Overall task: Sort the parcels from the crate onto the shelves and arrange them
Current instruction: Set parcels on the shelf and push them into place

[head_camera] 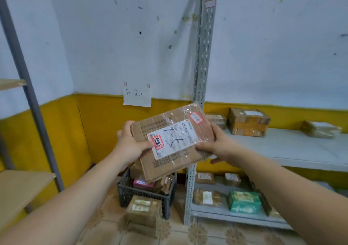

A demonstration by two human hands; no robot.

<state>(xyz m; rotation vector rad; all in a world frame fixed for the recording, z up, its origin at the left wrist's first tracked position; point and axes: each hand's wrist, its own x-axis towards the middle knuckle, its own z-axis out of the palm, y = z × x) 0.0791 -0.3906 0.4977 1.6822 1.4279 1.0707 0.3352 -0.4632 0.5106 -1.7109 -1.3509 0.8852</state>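
Head view, looking forward and down: a flat brown cardboard parcel wrapped in clear tape (172,141), bearing a white shipping label with handwritten marks, is held tilted in mid-air between both hands. Left hand (130,145) clasps the parcel's left edge, thumb pressed on the label's red-stamped corner and fingers curled behind. Right hand (220,144) grips the right edge, thumb on top and fingers underneath. Directly below the fingers of the left hand sits a dark grey slatted plastic crate (143,192) holding more small parcels, with a taped brown box (144,210) on the tiled floor against its front. Beyond the fingers of the right hand stands a grey perforated metal shelving unit (202,60); its middle shelf carries a cube-shaped brown carton (248,122), and a lower shelf holds a green printed box (243,201). Above the fingers, a white handwritten paper note (137,96) is stuck on the wall.
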